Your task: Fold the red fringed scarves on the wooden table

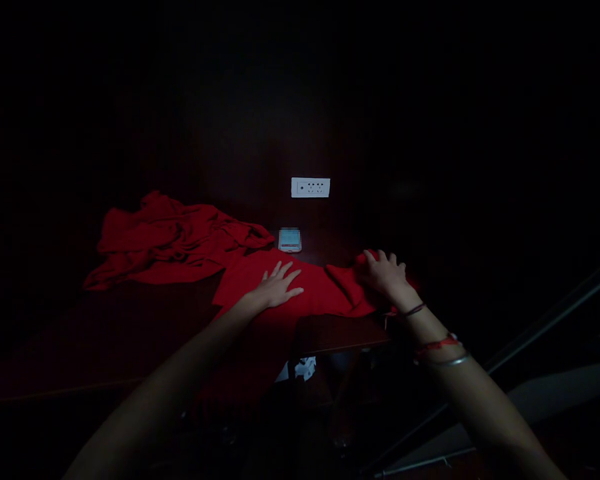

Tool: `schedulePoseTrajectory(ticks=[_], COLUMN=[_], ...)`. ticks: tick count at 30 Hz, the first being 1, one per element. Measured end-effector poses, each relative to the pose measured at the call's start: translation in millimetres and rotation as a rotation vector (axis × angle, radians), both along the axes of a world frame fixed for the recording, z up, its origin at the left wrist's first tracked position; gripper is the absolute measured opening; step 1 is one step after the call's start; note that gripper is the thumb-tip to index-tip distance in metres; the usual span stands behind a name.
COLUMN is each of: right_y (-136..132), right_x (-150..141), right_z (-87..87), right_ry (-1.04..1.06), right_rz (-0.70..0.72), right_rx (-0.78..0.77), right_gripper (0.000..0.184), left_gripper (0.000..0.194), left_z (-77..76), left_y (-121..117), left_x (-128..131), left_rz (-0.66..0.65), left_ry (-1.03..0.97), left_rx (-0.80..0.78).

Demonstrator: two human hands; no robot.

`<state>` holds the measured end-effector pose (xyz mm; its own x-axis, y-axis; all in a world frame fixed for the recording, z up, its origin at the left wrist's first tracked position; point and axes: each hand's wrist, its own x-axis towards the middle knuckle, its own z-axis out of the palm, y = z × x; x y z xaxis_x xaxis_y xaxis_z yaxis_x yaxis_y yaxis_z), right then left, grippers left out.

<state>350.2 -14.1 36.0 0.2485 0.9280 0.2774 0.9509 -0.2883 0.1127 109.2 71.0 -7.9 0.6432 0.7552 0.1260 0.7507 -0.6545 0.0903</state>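
A red cloth (316, 288) lies across the dark table, spread fairly flat in the middle and hanging over the front edge. My left hand (276, 288) rests palm down on its flat part, fingers spread. At the cloth's right end, the fabric is folded and bunched. There my right hand (386, 275) curls its fingers over the bunched fabric; part of its grip is hidden. Bracelets circle my right wrist and forearm. Further left is a crumpled heap of red fabric (173, 243); whether it joins the flat part I cannot tell.
A phone-like device (290, 240) with a pale screen lies behind the cloth. On the wall above is a white power socket (311, 187). White crumpled material (305, 369) shows below the table edge. A dark diagonal bar (555, 313) stands at the right. Most surroundings are too dark to make out.
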Motion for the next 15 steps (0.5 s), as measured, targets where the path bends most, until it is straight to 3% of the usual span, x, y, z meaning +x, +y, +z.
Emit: schedulePoseTrajectory(ticks=[2,5,8,12,15], right_y=[10.4,19.2,25.1,35.0,47.5], right_x=[12.9,28.5,36.4,43.3,45.6], right_z=[-6.8,-4.7,20.1,65.1,79.3], right_ry=[0.057,0.074,-0.021,-0.157,-0.141], right_rz=[-0.083,-0.056,-0.051,-0.047,-0.010], right_rx=[-0.127,-0.185,0.029,0.408,0.310], right_gripper=[0.040,0.029,0.026,0.037,0.039], left_gripper=[0.060,0.062,0.062,0.061,0.061], left_z=[-13.6,-23.5,-24.1,-23.8,-25.2], left_y=[6.8,10.0,9.3,7.7,7.0], left_x=[-4.4,-11.3,-15.1,-14.7,-14.1], left_rz=[0.091,0.160,0.195,0.227,0.238], left_ry=[0.067,0.081,0.075,0.072,0.070], left_rx=[-0.080,-0.101,-0.084,-0.053,-0.052])
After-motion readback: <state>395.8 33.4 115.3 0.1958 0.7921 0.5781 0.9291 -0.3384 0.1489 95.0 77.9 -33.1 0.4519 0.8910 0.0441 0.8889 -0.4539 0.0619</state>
